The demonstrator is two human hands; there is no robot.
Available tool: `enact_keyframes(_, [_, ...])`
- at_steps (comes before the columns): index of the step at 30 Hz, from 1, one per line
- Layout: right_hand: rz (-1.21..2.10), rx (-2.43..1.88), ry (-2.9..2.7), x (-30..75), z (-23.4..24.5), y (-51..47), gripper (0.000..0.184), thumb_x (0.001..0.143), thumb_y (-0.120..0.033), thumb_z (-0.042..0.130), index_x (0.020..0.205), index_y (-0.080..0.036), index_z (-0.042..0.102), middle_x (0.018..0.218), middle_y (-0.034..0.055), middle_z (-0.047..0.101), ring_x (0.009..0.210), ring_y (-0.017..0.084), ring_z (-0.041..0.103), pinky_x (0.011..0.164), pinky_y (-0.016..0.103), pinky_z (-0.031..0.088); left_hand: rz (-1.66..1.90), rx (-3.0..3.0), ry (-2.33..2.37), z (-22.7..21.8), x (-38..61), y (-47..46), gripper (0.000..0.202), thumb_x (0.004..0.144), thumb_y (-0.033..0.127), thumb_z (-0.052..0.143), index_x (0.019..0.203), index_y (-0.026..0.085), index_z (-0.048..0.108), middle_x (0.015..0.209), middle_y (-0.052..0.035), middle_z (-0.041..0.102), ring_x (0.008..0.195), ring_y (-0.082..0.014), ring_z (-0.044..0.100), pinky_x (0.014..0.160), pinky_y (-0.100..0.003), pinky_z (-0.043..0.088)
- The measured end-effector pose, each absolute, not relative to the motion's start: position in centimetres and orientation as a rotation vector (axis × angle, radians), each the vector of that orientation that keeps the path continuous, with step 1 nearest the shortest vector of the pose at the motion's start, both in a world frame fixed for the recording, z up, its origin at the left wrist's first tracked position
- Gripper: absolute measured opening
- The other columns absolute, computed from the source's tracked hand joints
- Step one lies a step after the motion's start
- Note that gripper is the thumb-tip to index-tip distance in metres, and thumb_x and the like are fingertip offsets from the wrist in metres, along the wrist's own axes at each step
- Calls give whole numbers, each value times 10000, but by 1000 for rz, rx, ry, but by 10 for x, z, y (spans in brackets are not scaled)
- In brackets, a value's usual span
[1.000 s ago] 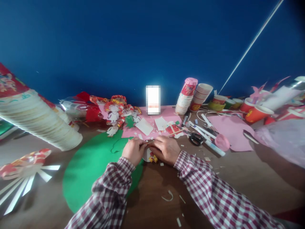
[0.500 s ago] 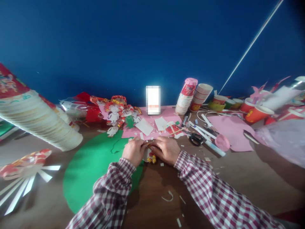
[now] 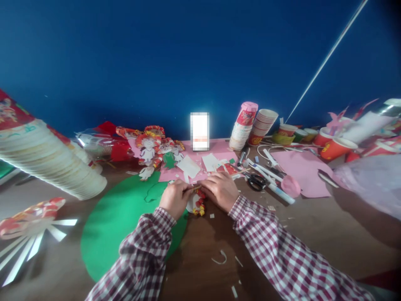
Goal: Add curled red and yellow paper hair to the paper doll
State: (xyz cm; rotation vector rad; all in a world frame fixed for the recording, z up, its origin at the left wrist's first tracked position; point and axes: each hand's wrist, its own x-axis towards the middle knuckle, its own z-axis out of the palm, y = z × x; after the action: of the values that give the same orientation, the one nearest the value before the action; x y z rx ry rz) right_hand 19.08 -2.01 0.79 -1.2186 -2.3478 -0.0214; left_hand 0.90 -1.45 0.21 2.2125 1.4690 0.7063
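My left hand [image 3: 173, 198] and my right hand [image 3: 221, 190] meet at the middle of the wooden table, both in checked sleeves. Between them lies a small white paper cut-out with a red and yellow edge [image 3: 196, 203]. My left hand is closed, pinching the top of this cut-out. The fingers of my right hand are curled and pressed on its right side. A large green paper disc [image 3: 119, 217] lies under and to the left of my left hand.
Black scissors [image 3: 257, 182], several markers [image 3: 275, 190] and pink paper [image 3: 305, 171] lie to the right. Stacked paper cups [image 3: 250, 125] and red bowls [image 3: 336, 148] stand behind. A long cup stack [image 3: 50, 161] lies at the left, paper figures [image 3: 150, 146] at the back.
My right hand has shifted slightly up and to the right, uncovering more of the cut-out's red and yellow edge. My left hand has stayed in place.
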Motion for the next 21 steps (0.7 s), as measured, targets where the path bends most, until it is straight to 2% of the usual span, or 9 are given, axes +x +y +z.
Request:
enact_keyframes(4, [-2,-1228,-2424,190,-1,-17,175,862,-281,448,916,-228,605,793,34,616,831,175,488,781,334,332,611,2269,1483,1,8,-14,184,769,224,484,794,171,658,743,-43,587,736,-154,531,654,-251,397])
enact_keyframes(7, [4,-1199,-2391,189,-1,-17,146,842,-273,480,906,-210,594,867,47,607,875,184,476,799,336,341,594,2305,1490,1,7,-14,188,765,193,472,791,170,657,752,-48,586,745,-159,533,655,-253,399])
enact_keyframes(12, [-17,-1145,-2196,186,8,-25,131,842,-240,458,881,-189,573,936,53,589,920,192,471,834,343,360,761,2140,1485,5,5,-12,195,776,249,479,804,176,657,749,-34,619,723,-145,553,651,-240,420])
enact_keyframes(16, [-115,-1165,-1990,186,13,-33,112,822,-215,478,880,-210,574,965,46,581,987,206,457,902,373,326,864,2030,1497,8,4,-11,222,779,301,484,794,161,656,747,-31,625,705,-136,564,647,-231,436])
enact_keyframes(21, [117,-1127,-1893,185,9,-33,123,788,-268,526,876,-184,544,880,50,571,882,169,520,798,304,425,1050,2049,1473,7,3,-9,234,778,326,493,814,159,653,774,-38,622,724,-142,562,665,-244,442])
